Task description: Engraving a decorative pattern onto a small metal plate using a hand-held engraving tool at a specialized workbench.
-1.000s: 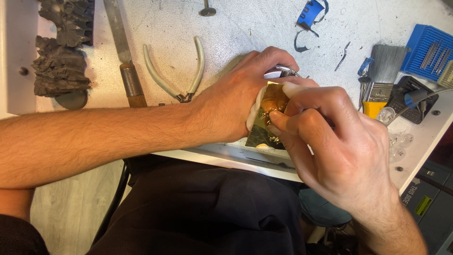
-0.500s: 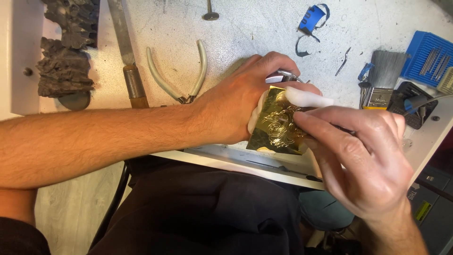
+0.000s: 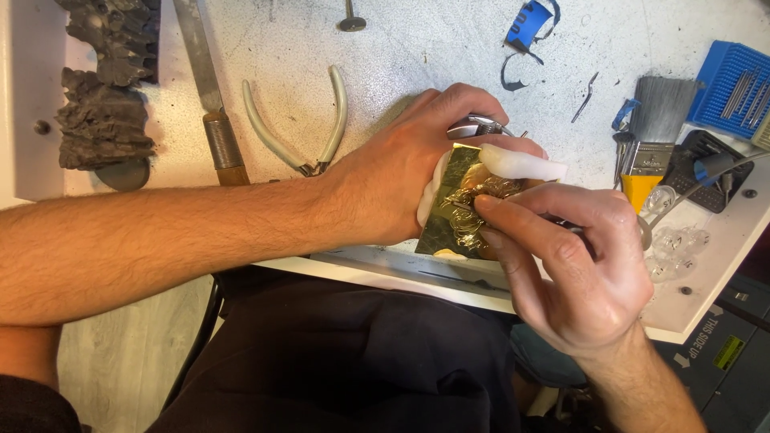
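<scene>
On the speckled white tabletop (image 3: 401, 48), my left hand (image 3: 401, 172) wraps its fingers around a white block (image 3: 521, 163) faced with crumpled gold leaf (image 3: 461, 208), steadying it at the near edge. My right hand (image 3: 573, 269) pinches a thin tool, its fingers pressed onto the leaf. White-handled pliers (image 3: 309, 128) lie just beyond my left wrist.

Gold embossed foil sheet (image 3: 459, 210), white putty (image 3: 521, 163), cream-handled pliers (image 3: 301, 132), blue tray (image 3: 734, 88), speckled white-grey bench (image 3: 401, 48)
</scene>
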